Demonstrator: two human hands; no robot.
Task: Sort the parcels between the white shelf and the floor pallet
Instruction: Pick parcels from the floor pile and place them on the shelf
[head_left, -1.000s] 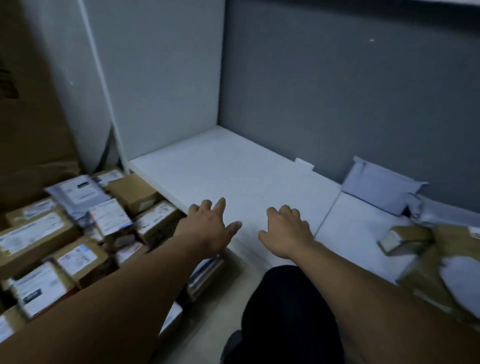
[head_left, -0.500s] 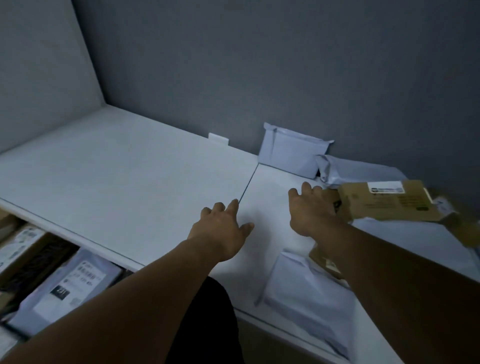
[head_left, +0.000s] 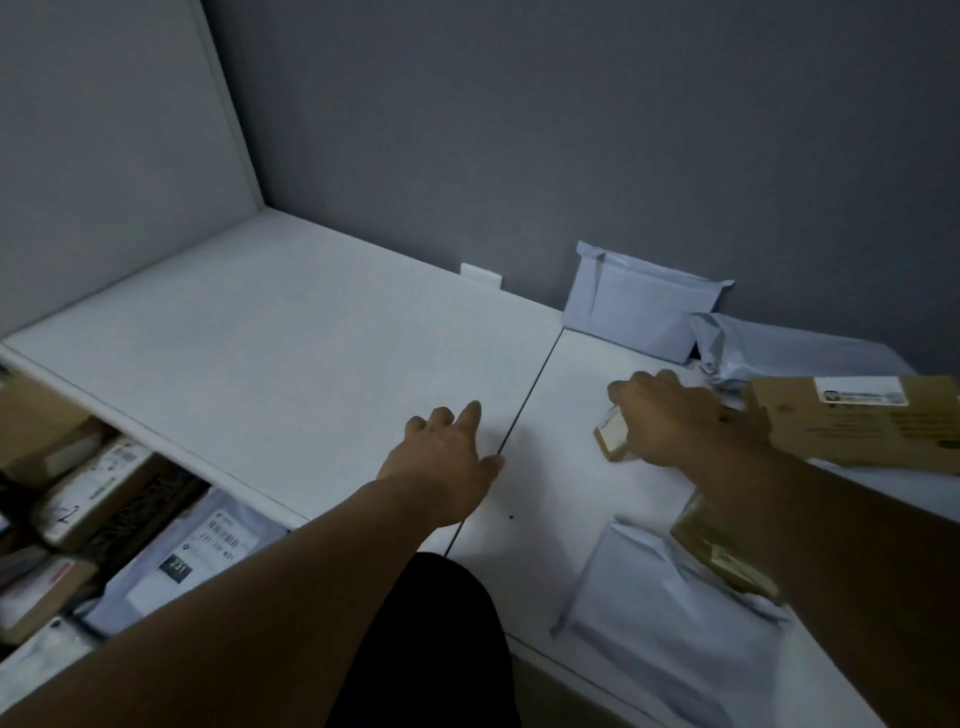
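Clearly the sorting is far from done: my right hand (head_left: 670, 421) curls over a small brown parcel (head_left: 615, 439) on the white shelf (head_left: 291, 353), while my left hand (head_left: 447, 462) hovers, fingers loosely spread. White mailers (head_left: 644, 306) and a big carton (head_left: 857, 431) wait beside it, with more floor parcels (head_left: 104, 499) below.

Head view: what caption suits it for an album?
Sorting parcels: the right hand grips a small brown parcel on the white shelf, the left hand open beside it.
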